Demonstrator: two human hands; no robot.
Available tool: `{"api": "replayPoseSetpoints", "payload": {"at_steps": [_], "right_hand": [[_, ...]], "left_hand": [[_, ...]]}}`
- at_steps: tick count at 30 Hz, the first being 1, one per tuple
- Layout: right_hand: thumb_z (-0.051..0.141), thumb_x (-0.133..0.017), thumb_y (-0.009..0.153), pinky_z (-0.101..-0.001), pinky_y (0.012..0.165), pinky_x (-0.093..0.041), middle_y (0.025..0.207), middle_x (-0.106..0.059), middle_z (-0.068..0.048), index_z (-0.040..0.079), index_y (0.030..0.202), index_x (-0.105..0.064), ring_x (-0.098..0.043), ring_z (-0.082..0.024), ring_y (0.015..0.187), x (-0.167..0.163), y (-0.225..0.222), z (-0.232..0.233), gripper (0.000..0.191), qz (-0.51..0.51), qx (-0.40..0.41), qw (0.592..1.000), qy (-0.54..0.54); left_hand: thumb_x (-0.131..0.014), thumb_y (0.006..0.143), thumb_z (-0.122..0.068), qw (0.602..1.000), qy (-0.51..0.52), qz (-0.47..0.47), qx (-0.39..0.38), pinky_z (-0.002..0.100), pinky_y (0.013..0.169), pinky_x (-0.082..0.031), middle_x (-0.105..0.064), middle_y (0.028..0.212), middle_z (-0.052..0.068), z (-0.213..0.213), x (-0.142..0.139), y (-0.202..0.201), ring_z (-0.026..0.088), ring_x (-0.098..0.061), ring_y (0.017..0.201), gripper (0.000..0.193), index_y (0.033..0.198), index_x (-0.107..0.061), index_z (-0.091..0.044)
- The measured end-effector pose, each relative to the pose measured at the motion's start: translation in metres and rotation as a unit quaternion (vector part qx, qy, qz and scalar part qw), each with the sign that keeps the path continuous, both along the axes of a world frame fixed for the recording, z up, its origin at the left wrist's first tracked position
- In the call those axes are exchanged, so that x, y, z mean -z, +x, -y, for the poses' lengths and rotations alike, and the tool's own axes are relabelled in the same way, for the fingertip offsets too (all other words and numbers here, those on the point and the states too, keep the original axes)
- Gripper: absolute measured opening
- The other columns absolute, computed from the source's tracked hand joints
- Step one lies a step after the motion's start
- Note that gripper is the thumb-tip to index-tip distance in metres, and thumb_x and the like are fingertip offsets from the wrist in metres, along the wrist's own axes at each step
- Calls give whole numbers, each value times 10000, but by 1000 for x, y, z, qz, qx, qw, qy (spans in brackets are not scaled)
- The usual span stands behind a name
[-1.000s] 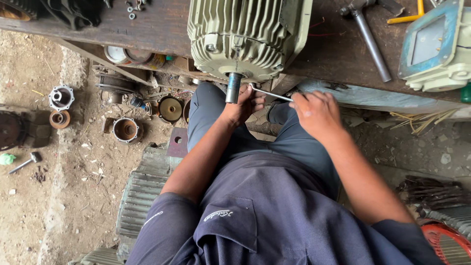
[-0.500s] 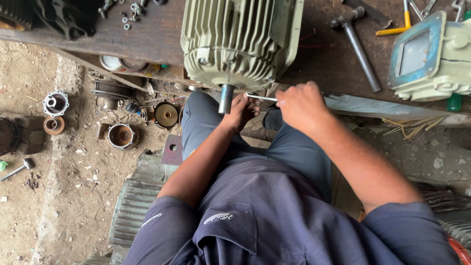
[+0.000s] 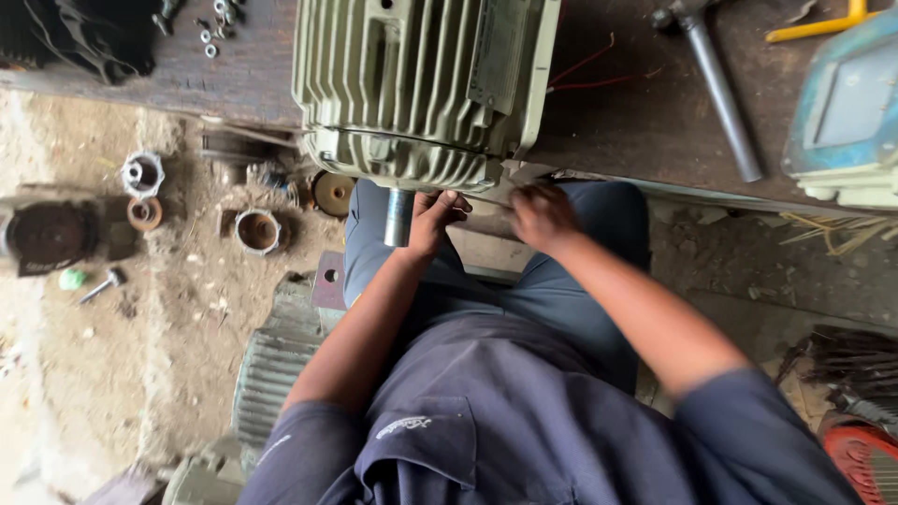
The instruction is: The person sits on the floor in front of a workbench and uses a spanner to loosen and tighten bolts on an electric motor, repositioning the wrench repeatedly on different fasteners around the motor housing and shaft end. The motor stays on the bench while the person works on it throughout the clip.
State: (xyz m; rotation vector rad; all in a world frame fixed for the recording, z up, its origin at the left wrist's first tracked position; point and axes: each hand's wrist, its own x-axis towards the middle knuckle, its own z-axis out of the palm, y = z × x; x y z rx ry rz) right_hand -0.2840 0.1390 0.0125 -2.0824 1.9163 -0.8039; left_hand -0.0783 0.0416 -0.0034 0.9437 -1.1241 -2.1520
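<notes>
Now both arms outstretched: left hand (image 3: pixel 432 217) fingers curled beside motor (image 3: pixel 421 89) shaft (image 3: pixel 398 215); right hand (image 3: pixel 543 215) grip unclear.

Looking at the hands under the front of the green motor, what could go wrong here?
1. The green motor overhangs the bench edge above the person's lap; it may tip if pushed.
2. The left hand and right hand work close to the shaft and end cover; fingers could get pinched.
</notes>
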Motion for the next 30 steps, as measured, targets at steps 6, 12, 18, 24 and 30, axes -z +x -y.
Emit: {"api": "replayPoseSetpoints", "payload": {"at_steps": [6,12,18,24,30], "right_hand": [[206,-635,891,-501,746,-552,1000,-716,-146,51,1115,-688,-685,-376,881,59,49,49,278,123,-55,991,-17],[365,-627,989,-527,791,-545,998,-727,-183,105,984,-722,-685,-413,949,44,31,36,277,13,-21,982,187],[303,-611,966,-538,754,-541,882,-720,-201,100,1085,-669,-702,-413,851,-30,-1,-17,242,30,14,946,322],[248,-641,963,-491,659,-528,760,-682,-119,111,912,-650,-695,-337,765,-138,4,-58,146,-103,43,990,84],[191,-644,836,-406,648,-503,725,-686,-21,168,820,-656,-701,-225,714,-192,39,-33,31,-307,27,947,91]], "left_hand": [[-519,1113,-232,993,-111,49,2,334,754,-546,-730,941,107,-7,2,7,193,-687,842,316,1070,-692,29],[-521,1109,-245,999,-14,25,14,350,822,-572,-742,1008,117,-10,-2,12,210,-715,932,296,1126,-661,14],[-518,1045,-378,988,134,-58,49,372,854,-552,-715,1164,80,-20,-9,20,184,-683,958,359,1200,-606,-66],[-563,1100,-368,969,160,-172,72,391,881,-539,-663,1040,76,-13,3,16,200,-679,975,303,1204,-592,-85],[-527,1087,-370,978,141,-147,48,363,816,-526,-667,1047,52,-13,-2,0,177,-666,902,301,1151,-603,-86]]}}
